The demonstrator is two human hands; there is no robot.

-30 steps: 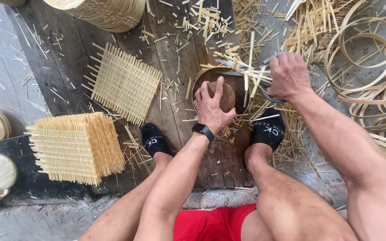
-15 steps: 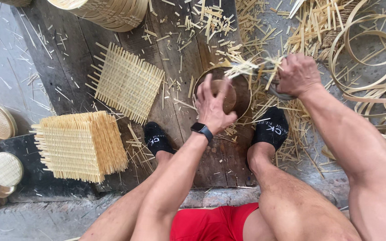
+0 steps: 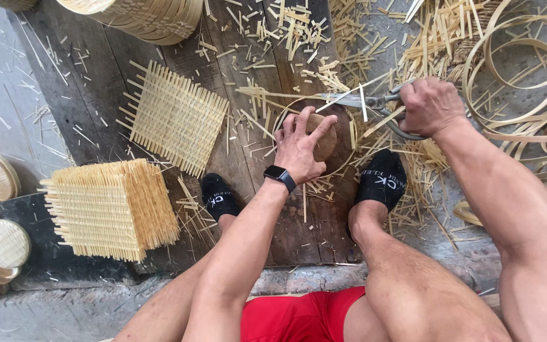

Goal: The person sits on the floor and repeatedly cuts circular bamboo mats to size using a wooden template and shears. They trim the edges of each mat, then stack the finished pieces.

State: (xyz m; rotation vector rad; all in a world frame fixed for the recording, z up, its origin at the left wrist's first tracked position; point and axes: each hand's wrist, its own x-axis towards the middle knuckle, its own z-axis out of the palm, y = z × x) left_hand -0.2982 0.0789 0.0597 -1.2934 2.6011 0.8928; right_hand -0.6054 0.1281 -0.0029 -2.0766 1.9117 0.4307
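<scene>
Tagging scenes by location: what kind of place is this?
Likely a bamboo weaving workshop, floor-level: stacked woven mats, coiled bamboo strips, offcuts over wooden boards, scissors in the right hand.

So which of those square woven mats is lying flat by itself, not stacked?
The single woven mat on the dark boards, just left of the left hand. The others form a thick stack nearer the person's left foot.

woven mat left, coiled strips right, planks open
</scene>
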